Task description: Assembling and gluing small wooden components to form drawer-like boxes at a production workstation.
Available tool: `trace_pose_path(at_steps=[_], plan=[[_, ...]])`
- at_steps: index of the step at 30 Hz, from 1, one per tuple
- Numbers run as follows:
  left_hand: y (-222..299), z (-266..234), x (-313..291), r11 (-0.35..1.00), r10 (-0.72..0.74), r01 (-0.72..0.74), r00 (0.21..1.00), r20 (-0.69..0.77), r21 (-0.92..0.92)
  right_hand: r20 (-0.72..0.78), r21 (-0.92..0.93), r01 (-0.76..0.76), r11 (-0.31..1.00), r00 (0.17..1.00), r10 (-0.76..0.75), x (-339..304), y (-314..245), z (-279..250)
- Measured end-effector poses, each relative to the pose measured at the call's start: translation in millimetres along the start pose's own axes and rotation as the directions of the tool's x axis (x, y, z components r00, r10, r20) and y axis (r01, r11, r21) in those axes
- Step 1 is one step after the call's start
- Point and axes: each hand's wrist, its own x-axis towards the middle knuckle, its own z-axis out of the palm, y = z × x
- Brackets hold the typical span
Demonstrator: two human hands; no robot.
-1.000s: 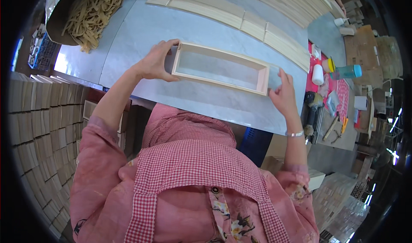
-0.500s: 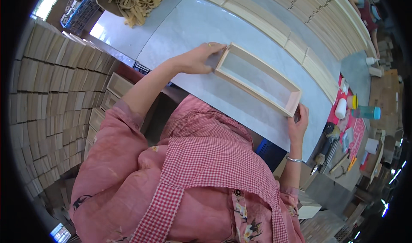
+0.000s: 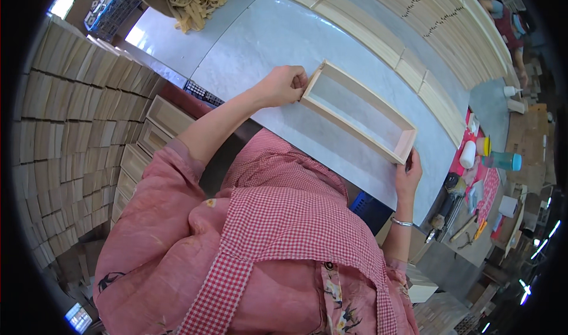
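Note:
A long, narrow wooden box frame (image 3: 361, 135) of pale wood lies at an angle on the light-coloured tabletop (image 3: 260, 42). Its inside shows the same bluish white as the table. At the frame's left end is my left hand (image 3: 284, 86), closed, with curled fingers against the end piece; the fingertips are partly hidden. My right hand (image 3: 409, 174), wearing a bracelet on the wrist, grips the right end, its fingers partly behind the end piece.
Flat wooden strips (image 3: 361, 39) lie beyond the frame, with tightly packed rows of slats (image 3: 438, 30) behind them. A container of tan bands (image 3: 198, 1) stands far left. Stacked wood pieces (image 3: 71, 134) rise at left. Bottles (image 3: 503, 160) and tools stand at right; another person (image 3: 509, 30) is far right.
My left hand's fingers, spread with the thumb apart before, are now curled together at the frame's left end. My right hand stays at the right end.

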Motion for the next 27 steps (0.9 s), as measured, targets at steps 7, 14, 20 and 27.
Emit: trace_pose_path(at_steps=[7, 14, 20, 27], plan=[[3.5, -7.8, -21.6, 0.863, -0.103, 0.109, 0.994, 0.04, -0.494, 0.043, 0.271, -0.285, 0.92, 0.958, 0.284, 2.8, -18.5, -13.7], [11.2, -21.5, -2.9, 0.869, -0.094, 0.2, 0.965, 0.245, -0.453, 0.299, 0.356, -0.367, 0.859, 0.916, 0.267, 3.6, -23.6, -22.6], [22.5, -11.9, -10.2, 0.865, 0.012, 0.049, 0.993, 0.119, -0.499, 0.099, 0.356, -0.189, 0.915, 0.981, 0.164, -1.5, -22.5, -8.5], [64.2, -28.6, 1.2, 0.934, -0.126, 0.058, 0.977, -0.174, -0.352, -0.085, 0.365, 0.025, 0.931, 0.996, 0.007, 38.3, -61.5, -43.2]])
